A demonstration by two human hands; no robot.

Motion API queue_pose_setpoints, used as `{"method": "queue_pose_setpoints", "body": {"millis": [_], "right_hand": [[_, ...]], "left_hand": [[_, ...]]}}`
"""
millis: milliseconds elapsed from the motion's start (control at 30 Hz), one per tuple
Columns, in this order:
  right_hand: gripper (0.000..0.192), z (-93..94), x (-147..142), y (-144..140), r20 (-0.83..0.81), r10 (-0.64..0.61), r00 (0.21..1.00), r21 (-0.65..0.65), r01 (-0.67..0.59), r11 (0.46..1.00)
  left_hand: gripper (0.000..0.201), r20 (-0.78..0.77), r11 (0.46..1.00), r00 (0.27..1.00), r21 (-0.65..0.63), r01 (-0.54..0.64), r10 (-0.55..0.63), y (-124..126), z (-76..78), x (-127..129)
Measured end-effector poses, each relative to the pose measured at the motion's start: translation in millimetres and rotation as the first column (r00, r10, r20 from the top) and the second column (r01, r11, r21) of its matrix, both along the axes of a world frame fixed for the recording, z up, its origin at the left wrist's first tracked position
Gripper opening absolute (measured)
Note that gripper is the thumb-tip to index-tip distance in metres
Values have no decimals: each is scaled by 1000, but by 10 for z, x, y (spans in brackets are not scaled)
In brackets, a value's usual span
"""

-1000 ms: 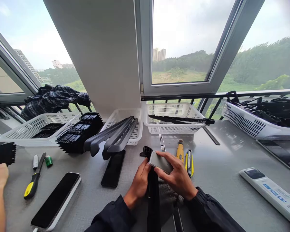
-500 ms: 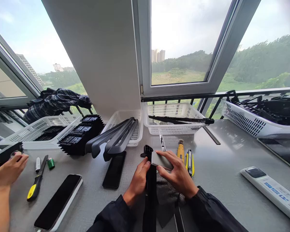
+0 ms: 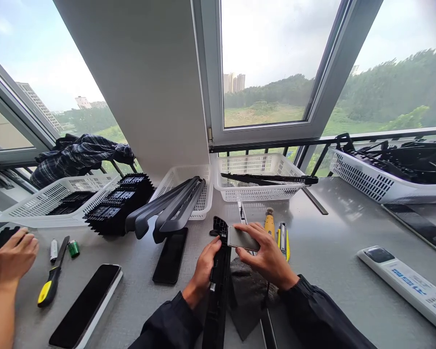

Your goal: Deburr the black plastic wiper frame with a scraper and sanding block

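My left hand (image 3: 205,265) is closed around a long black plastic strip (image 3: 218,295), whose ribbed, hollow side shows. A wider curved end (image 3: 220,226) tops the strip. Between the thumb and fingers of my right hand (image 3: 267,257) is a flat grey rectangular block (image 3: 241,237), its left end against or right beside the strip just below that curved end. Contact there is hard to make out. Under my right wrist lies a dark grey sheet (image 3: 244,295). Beyond the right hand are a yellow-handled tool with a round tip (image 3: 269,223) and a yellow utility knife (image 3: 283,241).
At far left, a co-worker's hands (image 3: 12,257) hold a black part. Near them lie a yellow-black file (image 3: 53,281) and two phones (image 3: 87,305). White baskets (image 3: 254,195) with black parts line the back, beside grey curved rails (image 3: 178,208). A white device (image 3: 403,286) lies right.
The black strip has turned in my left hand, bringing its ribbed side into view, and its lower end has swung left. My right hand keeps the block beside it. The co-worker's part is lower.
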State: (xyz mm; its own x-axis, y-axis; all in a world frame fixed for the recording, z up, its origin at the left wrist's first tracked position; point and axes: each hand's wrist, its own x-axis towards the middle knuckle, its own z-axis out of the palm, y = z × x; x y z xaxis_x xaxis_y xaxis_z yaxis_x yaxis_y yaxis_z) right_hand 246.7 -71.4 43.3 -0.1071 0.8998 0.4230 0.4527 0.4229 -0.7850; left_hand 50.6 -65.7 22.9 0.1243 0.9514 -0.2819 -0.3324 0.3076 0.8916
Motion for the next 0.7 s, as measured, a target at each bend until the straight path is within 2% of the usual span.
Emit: {"method": "queue_pose_setpoints", "body": {"millis": [167,267,367,500,600,700], "right_hand": [[42,-51,48,39,14,-98,995,-1,98,995],[43,-73,9,16,19,-69,997,-5,69,998],[45,-77,-48,-15,21,-33,999,-24,34,999],[43,-59,-61,-19,22,-61,998,-27,62,998],[42,-52,-30,-4,22,-86,996,-20,86,996],[43,-51,3,8,19,-58,998,-30,58,998]], "left_hand": [[39,-127,998,991,44,36,-30,-40,-23,7],[44,-138,996,989,72,56,-46,-35,-28,8],[45,-153,993,988,105,45,-29,-21,34,12],[45,-171,991,984,110,77,-57,-22,123,22],[41,-203,996,979,76,45,-29,-30,121,24],[41,-200,995,979,81,58,-41,-33,80,19]]}}
